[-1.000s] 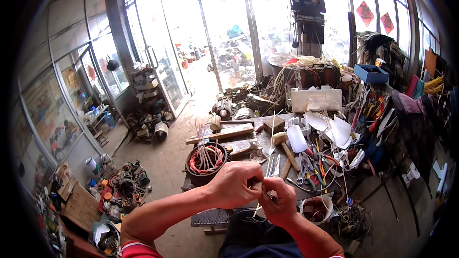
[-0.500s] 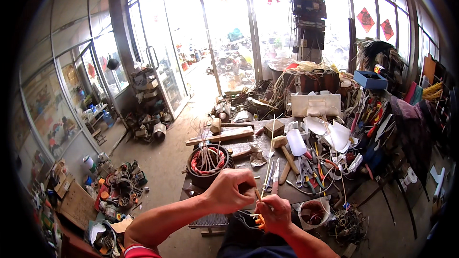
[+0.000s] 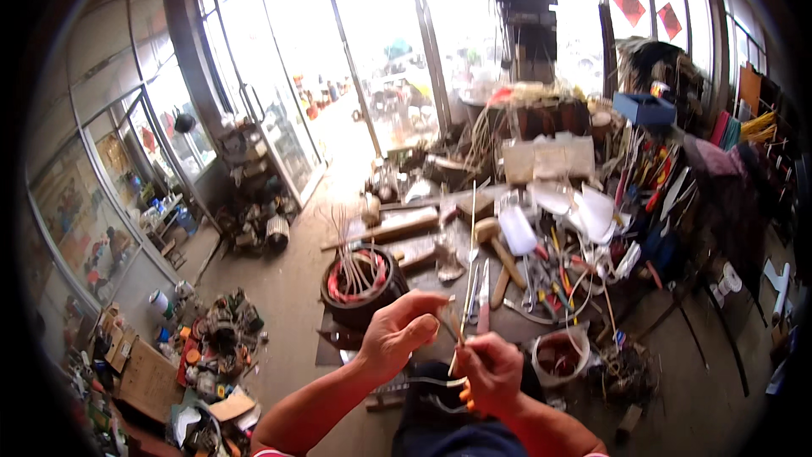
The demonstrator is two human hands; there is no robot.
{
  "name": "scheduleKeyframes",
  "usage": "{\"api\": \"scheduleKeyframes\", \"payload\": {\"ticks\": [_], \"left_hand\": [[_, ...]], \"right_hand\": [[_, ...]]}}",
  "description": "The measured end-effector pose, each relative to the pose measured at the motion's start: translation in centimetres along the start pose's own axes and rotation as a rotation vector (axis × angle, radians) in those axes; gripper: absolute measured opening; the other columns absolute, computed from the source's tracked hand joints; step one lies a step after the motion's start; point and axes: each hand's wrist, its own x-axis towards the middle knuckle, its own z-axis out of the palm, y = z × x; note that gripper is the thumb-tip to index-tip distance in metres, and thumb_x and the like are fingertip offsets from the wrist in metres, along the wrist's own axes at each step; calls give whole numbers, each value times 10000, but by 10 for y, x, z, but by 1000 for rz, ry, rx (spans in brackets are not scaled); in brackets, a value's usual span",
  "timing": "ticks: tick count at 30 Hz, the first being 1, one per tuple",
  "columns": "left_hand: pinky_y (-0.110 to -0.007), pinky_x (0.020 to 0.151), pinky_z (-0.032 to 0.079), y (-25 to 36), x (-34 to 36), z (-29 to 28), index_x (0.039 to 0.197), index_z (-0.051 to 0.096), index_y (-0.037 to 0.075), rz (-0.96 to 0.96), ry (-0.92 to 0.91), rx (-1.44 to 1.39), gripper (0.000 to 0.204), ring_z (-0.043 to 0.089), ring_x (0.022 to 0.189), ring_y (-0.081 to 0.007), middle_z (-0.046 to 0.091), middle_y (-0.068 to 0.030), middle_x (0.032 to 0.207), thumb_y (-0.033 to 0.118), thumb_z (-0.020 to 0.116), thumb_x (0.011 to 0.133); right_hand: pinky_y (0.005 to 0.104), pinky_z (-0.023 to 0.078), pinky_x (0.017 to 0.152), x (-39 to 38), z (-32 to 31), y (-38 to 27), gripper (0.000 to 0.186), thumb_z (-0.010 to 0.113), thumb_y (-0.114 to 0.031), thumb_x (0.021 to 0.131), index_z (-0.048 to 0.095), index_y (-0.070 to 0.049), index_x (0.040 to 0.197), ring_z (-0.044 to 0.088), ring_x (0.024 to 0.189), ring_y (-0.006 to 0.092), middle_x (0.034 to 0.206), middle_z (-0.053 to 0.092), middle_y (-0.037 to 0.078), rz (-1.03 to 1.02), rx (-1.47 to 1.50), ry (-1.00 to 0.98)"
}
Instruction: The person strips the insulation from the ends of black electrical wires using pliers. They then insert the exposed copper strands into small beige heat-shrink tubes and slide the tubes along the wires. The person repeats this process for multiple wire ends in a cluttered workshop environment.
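Note:
My right hand [image 3: 491, 372] is closed, thumb and forefinger pinching a thin brown strip [image 3: 456, 330] that sticks up from the fingertips. Below its fingers show something orange [image 3: 467, 395] and pale wire ends [image 3: 457, 383]; what the orange piece belongs to is hidden. Close by on the left, my left hand [image 3: 397, 334] has its thumb and forefinger apart near the strip's top. Just beyond the left hand sits a round dark motor housing [image 3: 364, 300], with a red-bound coil [image 3: 347, 283] and thin wires rising out of it.
On the low workbench lie a wooden mallet [image 3: 499, 245], a knife [image 3: 484, 296], several pliers and spanners, a white cylinder [image 3: 518, 230] and wooden bars [image 3: 397, 228]. A bucket [image 3: 560, 355] stands at right. Motor parts [image 3: 224, 330] cover the floor at left.
My left hand's fingers have come away from the strip and opened, leaving it in my right hand. The whole view has shifted a little.

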Motion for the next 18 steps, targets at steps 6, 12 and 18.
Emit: {"api": "scheduleKeyframes", "payload": {"ticks": [6, 12, 18], "left_hand": [[-242, 779, 501, -30, -15, 25, 1189, 646, -23, 194, 16, 89, 274, 588, 895, -106, 565, -70, 1074, 151, 661, 978], [-269, 766, 532, -50, -13, 21, 1047, 672, -17, 408, 40, 170, 142, 605, 901, -144, 595, -107, 1067, 9, 703, 911], [-238, 803, 509, -61, -16, 16, 1086, 640, -27, 292, 125, -97, 161, 598, 891, -108, 614, -97, 1072, 2, 679, 932]], "right_hand": [[236, 434, 521, 5, 1, 0, 103, 666, -104, 971, 648, -3, 970, 564, 593, 49, 649, 615, 31, -38, 29, -37], [218, 488, 584, -6, -2, 7, 141, 653, -120, 984, 647, 17, 1019, 601, 661, 49, 738, 666, 25, 154, 136, -29], [214, 506, 599, -9, -1, 12, 159, 652, -133, 985, 654, 21, 1025, 621, 677, 49, 760, 685, 34, 272, 120, -60]]}}
